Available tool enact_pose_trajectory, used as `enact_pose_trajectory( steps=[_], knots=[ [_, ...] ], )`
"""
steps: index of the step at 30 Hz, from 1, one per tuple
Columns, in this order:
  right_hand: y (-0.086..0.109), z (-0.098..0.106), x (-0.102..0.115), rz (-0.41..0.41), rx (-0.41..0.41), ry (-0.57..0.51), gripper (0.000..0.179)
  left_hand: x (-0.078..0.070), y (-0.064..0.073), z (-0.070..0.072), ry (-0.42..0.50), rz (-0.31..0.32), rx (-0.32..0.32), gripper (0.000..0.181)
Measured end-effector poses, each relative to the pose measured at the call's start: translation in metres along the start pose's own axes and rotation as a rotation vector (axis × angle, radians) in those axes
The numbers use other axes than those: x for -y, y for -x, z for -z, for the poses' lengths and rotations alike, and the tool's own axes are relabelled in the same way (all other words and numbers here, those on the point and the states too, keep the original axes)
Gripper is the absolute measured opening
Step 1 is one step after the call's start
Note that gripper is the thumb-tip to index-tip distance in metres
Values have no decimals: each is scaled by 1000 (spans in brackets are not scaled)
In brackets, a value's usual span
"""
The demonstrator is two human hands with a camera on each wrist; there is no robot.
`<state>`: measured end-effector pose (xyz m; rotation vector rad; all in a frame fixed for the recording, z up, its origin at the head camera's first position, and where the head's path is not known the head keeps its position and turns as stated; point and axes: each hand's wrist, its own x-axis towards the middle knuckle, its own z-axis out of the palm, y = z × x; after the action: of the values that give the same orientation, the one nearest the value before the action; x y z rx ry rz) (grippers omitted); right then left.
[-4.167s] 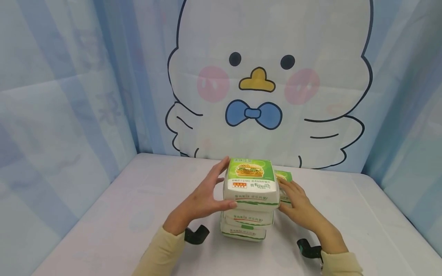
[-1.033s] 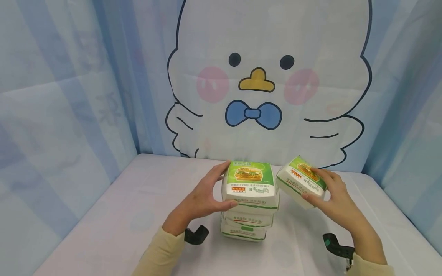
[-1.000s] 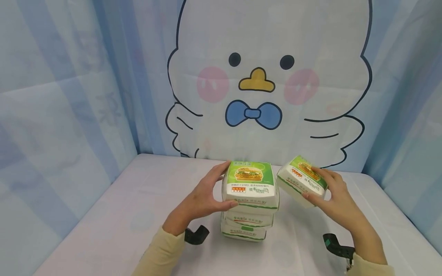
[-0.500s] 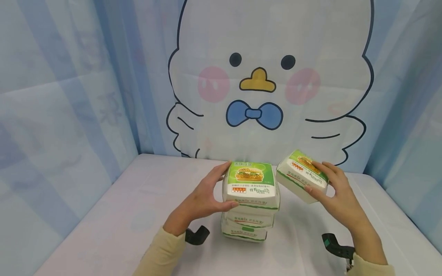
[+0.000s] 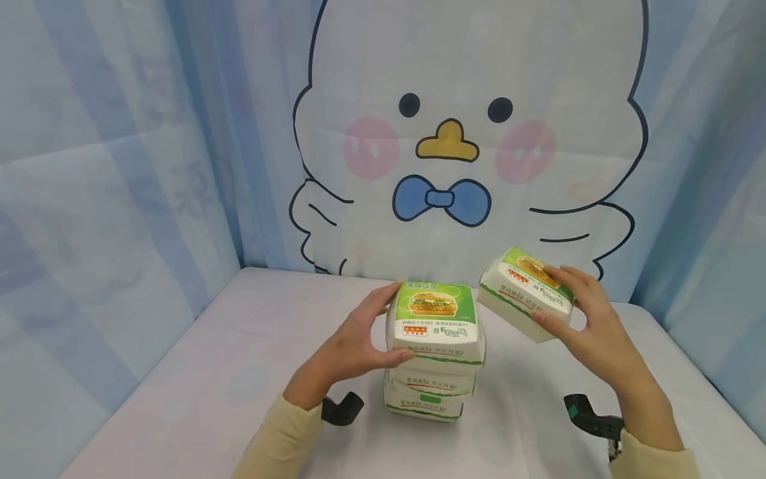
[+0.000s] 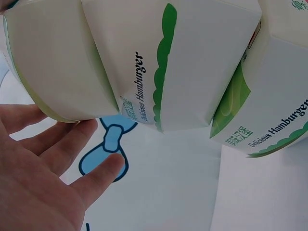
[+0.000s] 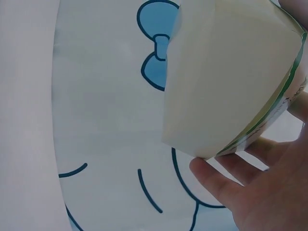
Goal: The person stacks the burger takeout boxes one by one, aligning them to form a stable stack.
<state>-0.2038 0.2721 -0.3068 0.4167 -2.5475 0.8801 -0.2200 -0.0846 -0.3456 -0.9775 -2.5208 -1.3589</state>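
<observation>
A stack of three white and green hamburger boxes stands mid-table in the head view, with a top box [image 5: 435, 326], a middle box [image 5: 439, 382] and a bottom box [image 5: 421, 404]. My left hand [image 5: 347, 346] holds the top box from its left side, thumb on the front face and fingers at the back edge. Right of the stack, my right hand [image 5: 598, 332] grips another hamburger box [image 5: 526, 296], tilted and raised off the table. In the right wrist view, this box [image 7: 231, 82] shows its plain underside, with fingertips along its edge.
The stack stands on a pale cloth-covered table [image 5: 239, 386]. Behind it hangs a curtain [image 5: 443, 253] with a cartoon bird; blue striped curtains [image 5: 108, 199] close in both sides. A black wrist camera [image 5: 342, 408] sits below the left hand, and another black camera [image 5: 589, 418] below the right.
My right hand has taken the box from behind the stack's right side, carried it rightward, tilted it and lifted it higher over the last second. My left hand and the stack stay put.
</observation>
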Motion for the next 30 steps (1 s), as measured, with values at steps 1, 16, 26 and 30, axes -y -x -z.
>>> enact_pose_trajectory(
  steps=[1, 16, 26, 30],
  knots=[
    [-1, 1, 1, 8, -1, -3, 72, 0, 0, 0, 0, 1, 1, 100],
    [-17, 8, 29, 95, -21, -47, 75, 2, 0, 0, 8, -11, 2, 100],
    [-26, 4, 56, 184, 26, -82, 74, 2, 0, -1, 3, 0, 1, 99],
    [-29, 3, 65, 182, 65, -69, 74, 2, 0, -1, 7, -4, -1, 99]
  ],
)
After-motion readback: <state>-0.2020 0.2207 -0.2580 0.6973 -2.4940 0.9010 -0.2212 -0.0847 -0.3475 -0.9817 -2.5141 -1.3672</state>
